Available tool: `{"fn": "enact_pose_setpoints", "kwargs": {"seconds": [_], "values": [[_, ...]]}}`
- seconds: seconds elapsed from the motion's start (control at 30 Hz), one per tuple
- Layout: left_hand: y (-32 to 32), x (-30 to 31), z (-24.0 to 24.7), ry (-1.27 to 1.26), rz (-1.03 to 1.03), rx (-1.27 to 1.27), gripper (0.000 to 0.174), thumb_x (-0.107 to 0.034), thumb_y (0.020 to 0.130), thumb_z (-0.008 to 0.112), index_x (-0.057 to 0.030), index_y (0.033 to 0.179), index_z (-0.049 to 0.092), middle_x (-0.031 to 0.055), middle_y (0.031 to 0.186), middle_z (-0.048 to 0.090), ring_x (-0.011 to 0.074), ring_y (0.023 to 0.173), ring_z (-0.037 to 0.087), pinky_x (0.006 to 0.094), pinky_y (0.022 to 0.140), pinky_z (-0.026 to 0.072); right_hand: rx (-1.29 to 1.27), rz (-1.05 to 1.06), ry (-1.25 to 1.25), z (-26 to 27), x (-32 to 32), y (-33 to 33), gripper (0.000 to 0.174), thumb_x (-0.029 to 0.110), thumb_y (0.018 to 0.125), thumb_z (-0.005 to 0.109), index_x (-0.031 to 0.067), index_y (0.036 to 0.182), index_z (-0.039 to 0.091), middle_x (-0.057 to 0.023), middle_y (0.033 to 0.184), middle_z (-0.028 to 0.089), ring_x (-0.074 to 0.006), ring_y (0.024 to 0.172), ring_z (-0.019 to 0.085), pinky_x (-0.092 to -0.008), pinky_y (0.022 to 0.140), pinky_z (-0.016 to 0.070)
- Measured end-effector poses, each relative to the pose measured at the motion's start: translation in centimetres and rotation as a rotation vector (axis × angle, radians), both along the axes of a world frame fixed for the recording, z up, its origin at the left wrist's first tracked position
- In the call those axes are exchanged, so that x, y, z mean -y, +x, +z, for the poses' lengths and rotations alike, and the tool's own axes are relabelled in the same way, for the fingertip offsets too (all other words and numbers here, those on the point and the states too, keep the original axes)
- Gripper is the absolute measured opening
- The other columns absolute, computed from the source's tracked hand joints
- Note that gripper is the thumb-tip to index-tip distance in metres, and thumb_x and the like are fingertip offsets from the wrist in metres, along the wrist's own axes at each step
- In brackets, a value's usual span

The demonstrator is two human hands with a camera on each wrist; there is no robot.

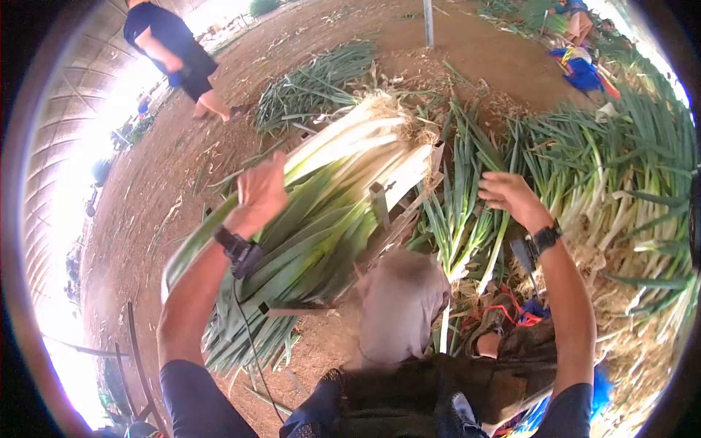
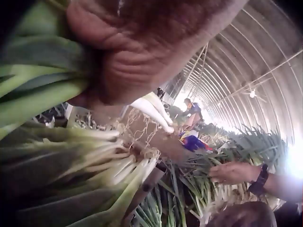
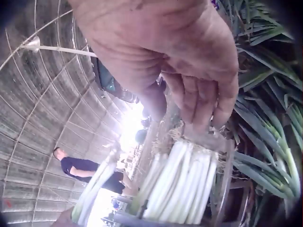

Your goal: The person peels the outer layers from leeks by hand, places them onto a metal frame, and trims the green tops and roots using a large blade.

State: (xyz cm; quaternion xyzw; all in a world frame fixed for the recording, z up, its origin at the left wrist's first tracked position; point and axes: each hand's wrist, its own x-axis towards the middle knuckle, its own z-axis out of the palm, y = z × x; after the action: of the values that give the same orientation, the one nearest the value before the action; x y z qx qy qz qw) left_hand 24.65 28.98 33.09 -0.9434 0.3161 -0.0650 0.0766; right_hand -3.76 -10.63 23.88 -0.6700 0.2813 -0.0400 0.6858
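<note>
My left hand [image 1: 261, 191] grips a small bunch of leeks above the left side of a large pile. In the left wrist view, green leaves [image 2: 42, 90] run into the curled palm and white shafts [image 2: 154, 111] with roots stick out beyond it. The right wrist view shows these held leeks [image 3: 97, 187] at lower left. Below lies the pile of leeks [image 1: 343, 171], white root ends pointing away, on a metal rack [image 1: 381, 206]. My right hand [image 1: 515, 197] hovers right of the pile, holding nothing, fingers loosely bent [image 3: 199, 99] near the root ends.
More leeks [image 1: 584, 168] lie heaped along the right, with loose ones [image 1: 456, 226] beside the rack. Cut green leaves [image 1: 314, 84] lie on the soil behind. A person in dark clothes [image 1: 171, 51] walks at far left; another person [image 1: 577, 22] bends at far right near a blue bundle [image 1: 582, 73].
</note>
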Motion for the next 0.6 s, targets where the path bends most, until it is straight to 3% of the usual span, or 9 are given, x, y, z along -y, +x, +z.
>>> {"fn": "enact_pose_setpoints", "kwargs": {"seconds": [0.1, 0.17, 0.23, 0.3, 0.37, 0.43, 0.47, 0.53, 0.6], "values": [[1.5, 3.5, -2.3, 0.0, -0.096, 0.089, 0.029, 0.007, 0.08, 0.058, -0.0024, 0.107, 0.051, 0.0158, 0.078, 0.064, 0.0285, 0.071, 0.066, 0.0456, 0.055, 0.0481, -0.075, -0.082, 0.047, -4.1, 2.4, 2.3, 0.053, 0.02, 0.097, 0.065, -0.0047, 0.14, 0.049, -0.0139, 0.127, 0.065, -0.0215, 0.11, 0.068, -0.0322, 0.09, 0.0559], [2.4, 7.2, -3.1, -0.009, -0.075, 0.048, 0.033, 0.004, 0.08, 0.058, -0.0011, 0.112, 0.051, 0.0168, 0.084, 0.067, 0.0313, 0.071, 0.067, 0.05, 0.061, 0.0495, -0.042, -0.06, 0.015, -6.1, 3.6, 5.0, 0.053, 0.02, 0.096, 0.066, -0.0058, 0.139, 0.05, -0.0149, 0.124, 0.066, -0.0212, 0.106, 0.069, -0.0309, 0.088, 0.0566], [2.6, 11.7, -4.5, -0.039, 0.202, -0.301, 0.046, 0.0, 0.081, 0.06, 0.0001, 0.125, 0.049, 0.0222, 0.104, 0.067, 0.0376, 0.091, 0.069, 0.0545, 0.072, 0.0498, -0.004, -0.037, 0.013, -7.5, 3.8, 8.2, 0.054, 0.02, 0.096, 0.067, -0.0068, 0.139, 0.05, -0.0157, 0.121, 0.067, -0.0217, 0.104, 0.07, -0.0306, 0.087, 0.0567], [1.7, 12.4, -12.9, 0.039, 0.082, -0.189, 0.063, -0.001, 0.08, 0.063, -0.0021, 0.139, 0.042, 0.0247, 0.119, 0.061, 0.0403, 0.109, 0.063, 0.0583, 0.085, 0.0465, 0.128, -0.025, -0.008, -8.6, 3.6, 11.4, 0.053, 0.019, 0.095, 0.067, -0.0094, 0.137, 0.05, -0.0164, 0.117, 0.068, -0.0222, 0.104, 0.07, -0.0301, 0.086, 0.0568], [0.9, 13.3, -14.9, 0.041, 0.127, -0.302, 0.068, -0.002, 0.079, 0.063, -0.0036, 0.143, 0.039, 0.0253, 0.127, 0.056, 0.0417, 0.116, 0.057, 0.0597, 0.09, 0.0436, 0.153, 0.004, -0.04, -9.9, 3.9, 13.6, 0.049, 0.02, 0.096, 0.065, -0.0073, 0.135, 0.054, -0.0153, 0.116, 0.069, -0.021, 0.105, 0.069, -0.0328, 0.089, 0.056], [0.5, 13.4, -14.9, 0.043, 0.173, -0.416, 0.073, -0.003, 0.079, 0.064, -0.0051, 0.146, 0.036, 0.026, 0.134, 0.051, 0.043, 0.124, 0.052, 0.0611, 0.095, 0.0407, 0.177, 0.108, -0.232, -8.2, 3.3, 15.0, 0.045, 0.02, 0.095, 0.064, -0.0029, 0.134, 0.058, -0.0111, 0.113, 0.07, -0.0186, 0.105, 0.068, -0.0354, 0.09, 0.0552], [0.6, 13.2, -13.9, 0.053, 0.128, -0.479, 0.077, -0.003, 0.078, 0.063, -0.0051, 0.149, 0.032, 0.0271, 0.138, 0.047, 0.0428, 0.126, 0.05, 0.0594, 0.097, 0.0399, 0.081, 0.162, -0.302, -7.4, 3.2, 15.9, 0.046, 0.026, 0.095, 0.064, 0.0056, 0.136, 0.058, -0.0099, 0.122, 0.068, -0.0188, 0.11, 0.065, -0.0378, 0.096, 0.0521], [1.2, 13.1, -13.1, 0.022, 0.034, -0.584, 0.085, -0.007, 0.078, 0.065, -0.0052, 0.154, 0.025, 0.0273, 0.149, 0.037, 0.0441, 0.136, 0.04, 0.0582, 0.104, 0.0365, 0.146, 0.263, -0.445, -6.9, 2.0, 19.0, 0.047, 0.031, 0.096, 0.063, 0.0089, 0.136, 0.058, -0.0116, 0.128, 0.064, -0.0221, 0.115, 0.063, -0.04, 0.101, 0.0485], [2.1, 12.4, -13.1, -0.055, -0.05, -0.621, 0.085, -0.011, 0.079, 0.067, -0.0045, 0.153, 0.027, 0.0273, 0.151, 0.035, 0.0447, 0.136, 0.039, 0.0586, 0.106, 0.0351, 0.206, 0.362, -0.589, -7.2, 0.4, 22.6, 0.048, 0.037, 0.096, 0.062, 0.0121, 0.137, 0.058, -0.0132, 0.135, 0.061, -0.0254, 0.121, 0.06, -0.0423, 0.106, 0.0449]]}}
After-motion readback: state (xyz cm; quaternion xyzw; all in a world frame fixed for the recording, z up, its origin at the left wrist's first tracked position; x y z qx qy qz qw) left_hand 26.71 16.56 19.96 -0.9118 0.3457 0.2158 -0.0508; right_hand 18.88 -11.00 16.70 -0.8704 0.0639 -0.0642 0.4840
